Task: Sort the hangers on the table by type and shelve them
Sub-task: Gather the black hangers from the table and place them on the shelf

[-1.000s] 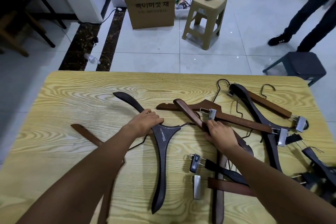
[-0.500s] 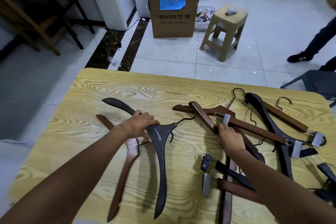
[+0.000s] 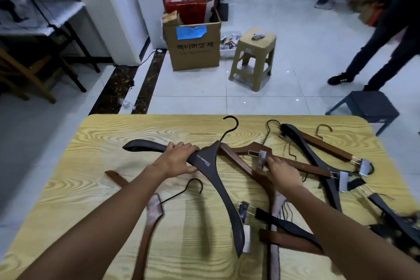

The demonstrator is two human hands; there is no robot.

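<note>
My left hand grips a dark brown coat hanger near its neck and holds it raised off the yellow wooden table, hook pointing away. My right hand rests on a reddish-brown coat hanger, fingertips at a metal clip; whether it grips is unclear. Another brown coat hanger with a black hook lies under my left forearm. A tangle of clip hangers, brown and dark, covers the table's right side.
Beyond the table stand a cardboard box, a beige plastic stool and a dark stool. A black-framed shelf rack is at the far left. A person's legs are at the right.
My left hand has lifted the dark hanger off the table and swung it right, hook now pointing away. The view has tilted up. My right hand has shifted slightly to the clip.
</note>
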